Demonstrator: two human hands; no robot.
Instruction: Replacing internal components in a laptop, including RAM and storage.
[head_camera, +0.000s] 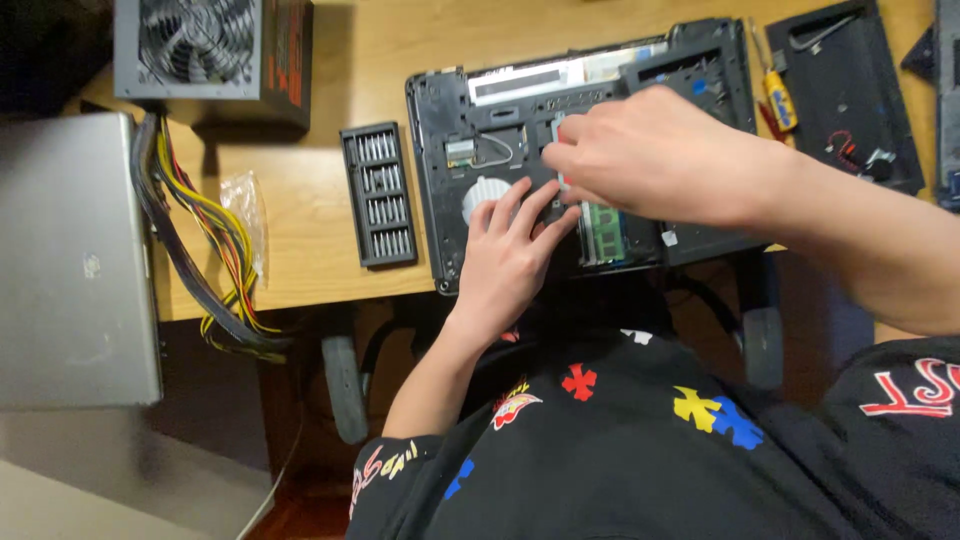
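Observation:
An opened black laptop (445, 150) lies bottom up on the wooden desk (300, 250). My left hand (508, 255) rests flat on its lower middle, fingers spread beside a round white part (482, 193). My right hand (655, 155) reaches in from the right, fingertips pinched at a small grey part near the laptop's centre; what they grip is hidden. A green memory module (603, 228) sits just below the right hand.
A black tray of screwdriver bits (378, 195) lies left of the laptop. A grey power supply (210, 55) with coloured cables (215, 260) stands at the back left beside a silver case (75, 260). A yellow-handled screwdriver (779, 98) and a black cover panel (850, 95) lie at the right.

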